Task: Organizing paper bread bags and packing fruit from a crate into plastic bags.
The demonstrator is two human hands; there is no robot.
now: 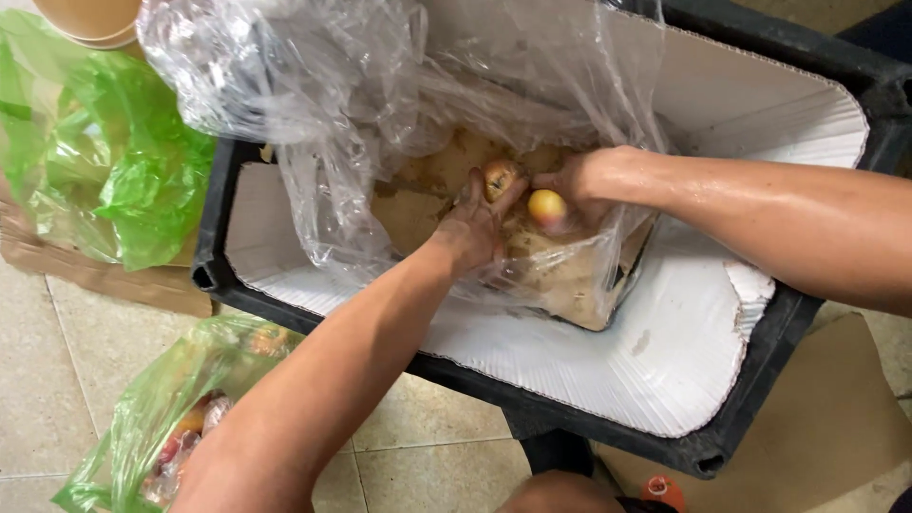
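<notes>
L hand (472,226) was closed round a blotchy yellow-red fruit (500,178) and R hand (570,190) cupped a second, smoother fruit (548,208), both deep in the clear plastic liner (380,85) over soggy brown cardboard (570,285) at the bottom of the black crate (722,446). Skin looked wet, so either fruit could prob. slip & bruise. The loose liner might snag a wrist w/ the lift, or the damp cardboard could tear & drag bits out toward the green bag (152,408) on the floor.
</notes>
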